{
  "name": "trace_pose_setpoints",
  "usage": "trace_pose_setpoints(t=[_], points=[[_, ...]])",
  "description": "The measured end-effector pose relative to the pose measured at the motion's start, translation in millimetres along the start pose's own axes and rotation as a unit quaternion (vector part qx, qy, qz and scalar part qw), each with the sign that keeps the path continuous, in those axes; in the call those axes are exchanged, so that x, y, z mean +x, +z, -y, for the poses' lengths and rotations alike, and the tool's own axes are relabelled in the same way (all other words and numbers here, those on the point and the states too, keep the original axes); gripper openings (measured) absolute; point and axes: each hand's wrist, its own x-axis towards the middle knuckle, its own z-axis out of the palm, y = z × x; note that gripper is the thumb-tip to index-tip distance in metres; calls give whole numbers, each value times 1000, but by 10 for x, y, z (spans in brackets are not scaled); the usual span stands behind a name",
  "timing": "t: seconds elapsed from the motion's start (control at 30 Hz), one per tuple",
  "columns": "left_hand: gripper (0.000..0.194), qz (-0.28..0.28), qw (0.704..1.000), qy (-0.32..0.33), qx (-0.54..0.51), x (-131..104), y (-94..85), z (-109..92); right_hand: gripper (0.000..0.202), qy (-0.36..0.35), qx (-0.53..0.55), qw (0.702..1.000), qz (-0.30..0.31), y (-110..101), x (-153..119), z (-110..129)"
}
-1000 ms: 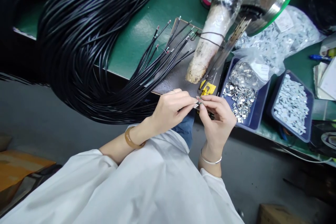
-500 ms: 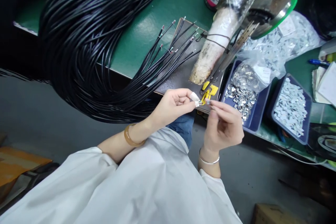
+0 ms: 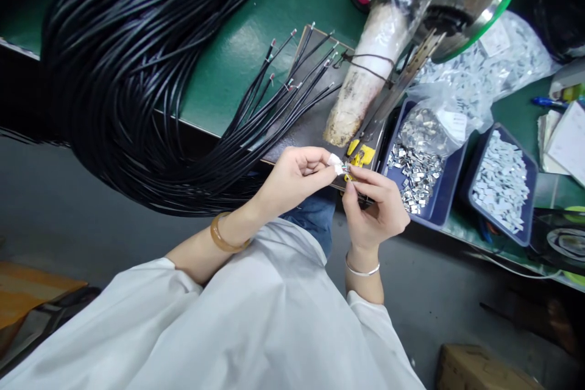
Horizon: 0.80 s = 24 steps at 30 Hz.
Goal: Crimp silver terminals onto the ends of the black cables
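My left hand point(image 3: 299, 177), white tape round its fingertips, is closed in a pinch on a cable end; thin coloured wires point(image 3: 345, 167) stick out at the tips. Close against these wires, the thumb and forefinger of my right hand point(image 3: 378, 204) are pinched together. What small piece they may hold is too small to tell. Just beyond the fingertips is a yellow tool part point(image 3: 363, 156) on a dark board point(image 3: 297, 128). Black cables point(image 3: 278, 116) with stripped ends lie across that board to the left.
A large coil of black cable point(image 3: 114, 73) hangs over the edge of the green table point(image 3: 228, 79). A plastic-wrapped post point(image 3: 361, 73) leans over the board. To the right stand a blue tray of metal shells point(image 3: 441, 204) and a blue tray of pale pieces point(image 3: 530, 195).
My right hand has moved slightly left, and its fingertips have come together at the wires by my left fingertips. The whole view has shifted a little.
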Motion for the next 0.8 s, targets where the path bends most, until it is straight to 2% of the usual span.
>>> trace_pose_setpoints(t=[0.17,0.33,0.57,0.8], points=[[11,-10,999,30,29,27,21,8,21,-23,-17,1000,7,8,8,-36],[8,-28,995,75,60,62,32,34,19,-3,-21,1000,-16,49,23,-37],[12,-49,992,82,88,77,42,52,16,53,28,998,-16,80,77,-36],[17,-38,991,77,107,29,34,28,16,49,1,999,-13,48,100,-12]])
